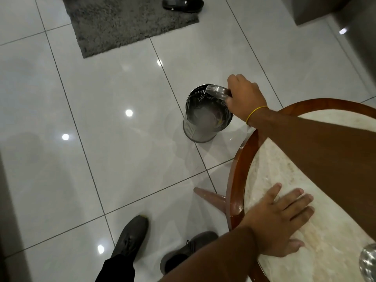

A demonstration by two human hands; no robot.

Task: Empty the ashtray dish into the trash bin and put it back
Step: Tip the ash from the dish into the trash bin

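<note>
A small perforated metal trash bin (195,132) stands on the white tiled floor, with crumpled waste inside. Over its far right rim, my right hand (245,96) grips a shiny metal ashtray dish (217,90), tipped on its side with its open face toward the bin. My left hand (281,222) lies flat, fingers spread, on the round marble-topped table (236,165) with a brown wooden rim at the right. It holds nothing.
A grey shaggy rug (126,23) lies at the top, with another person's black shoe (182,5) at its edge. My two grey shoes (132,235) stand at the bottom. A table leg (211,200) slants out. A glass object (369,263) sits at the table's lower right.
</note>
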